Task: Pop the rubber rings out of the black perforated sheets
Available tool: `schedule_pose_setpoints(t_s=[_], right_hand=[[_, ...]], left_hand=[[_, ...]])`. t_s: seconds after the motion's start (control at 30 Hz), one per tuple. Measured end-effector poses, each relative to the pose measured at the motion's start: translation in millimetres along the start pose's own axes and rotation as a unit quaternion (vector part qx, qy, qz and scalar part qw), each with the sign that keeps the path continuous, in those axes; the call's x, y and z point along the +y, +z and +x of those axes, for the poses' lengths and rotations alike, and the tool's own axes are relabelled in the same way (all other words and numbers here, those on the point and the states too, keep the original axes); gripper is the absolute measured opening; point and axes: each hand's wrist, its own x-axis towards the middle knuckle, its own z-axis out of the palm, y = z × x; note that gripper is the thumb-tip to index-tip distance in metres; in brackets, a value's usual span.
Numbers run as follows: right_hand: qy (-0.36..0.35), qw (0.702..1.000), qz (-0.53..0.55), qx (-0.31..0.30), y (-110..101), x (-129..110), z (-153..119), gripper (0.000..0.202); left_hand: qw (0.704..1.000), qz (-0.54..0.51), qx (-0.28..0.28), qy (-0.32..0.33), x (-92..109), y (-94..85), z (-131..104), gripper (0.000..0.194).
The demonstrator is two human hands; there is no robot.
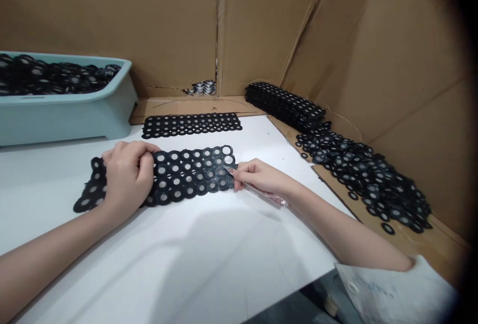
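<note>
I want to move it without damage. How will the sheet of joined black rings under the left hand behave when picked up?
The sheet of joined black rings is probably floppy: it looks thin and lies unevenly near the left hand. Its narrow joins may tear if pulled. Lying flat, it seems unlikely to roll.

Left hand (129, 174) palm down, right hand (259, 177) pinching, forearms angled inward
</note>
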Motion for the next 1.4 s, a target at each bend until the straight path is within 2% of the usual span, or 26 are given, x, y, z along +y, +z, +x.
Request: schedule_pose_setpoints(t_s=[0.17, 0.27, 0.43, 0.63, 0.73, 0.8, 0.87, 1.0, 1.07, 1.17, 1.23, 1.4], right_hand=[[0.05, 0.998, 0.026, 0.025, 2.6, 4.7, 1.1, 0.037], [0.085, 0.995, 0.043, 0.03, 2.9, 3.4, 0.3, 0.034], [0.107, 0.992, 0.057, 0.041, 5.3, -4.8, -1.5, 0.044], [0.018, 0.996, 0.062, 0.067, 7.3, 0.3, 1.0, 0.038], [0.022, 0.995, 0.058, 0.073, 7.0, 3.7, 2.0, 0.038], [0.023, 0.995, 0.061, 0.075, 6.7, 5.0, 2.9, 0.038], [0.02, 0.995, 0.068, 0.075, 6.7, 6.6, 4.5, 0.037], [0.008, 0.995, 0.075, 0.071, 7.4, 10.4, 8.3, 0.034], [0.008, 0.995, 0.065, 0.07, 8.2, 10.5, 8.5, 0.035], [0.01, 0.996, 0.04, 0.076, 10.1, 7.4, 5.9, 0.036], [0.003, 0.996, 0.033, 0.081, 11.5, 4.8, 3.7, 0.035], [-0.01, 0.994, 0.032, 0.102, 13.7, -0.4, -0.3, 0.023]], left_hand=[[0.995, 0.032, 0.035, 0.083, 2.3, -2.5, -2.7, 0.021], [0.993, 0.04, 0.056, 0.098, 3.7, -3.6, -3.8, 0.021], [0.989, 0.035, 0.074, 0.12, 3.6, -4.6, -4.6, 0.02], [0.992, 0.035, 0.061, 0.103, 0.5, -2.1, -4.3, 0.019], [0.992, 0.04, 0.049, 0.107, 1.8, -2.5, -4.3, 0.02], [0.993, 0.056, 0.03, 0.099, 3.8, -3.4, -3.2, 0.02], [0.993, 0.079, -0.018, 0.086, 4.9, -3.7, 0.1, 0.021], [0.972, 0.1, -0.193, 0.087, -0.9, 1.3, 13.7, 0.032], [0.957, 0.107, -0.249, 0.105, -4.4, 7.1, 21.0, 0.038], [0.95, 0.123, -0.255, 0.132, 1.4, 19.6, 27.5, 0.042], [0.949, 0.102, -0.259, 0.15, 14.9, 29.4, 27.5, 0.043], [0.935, -0.002, -0.313, 0.167, 51.5, 49.0, 22.7, 0.034]])
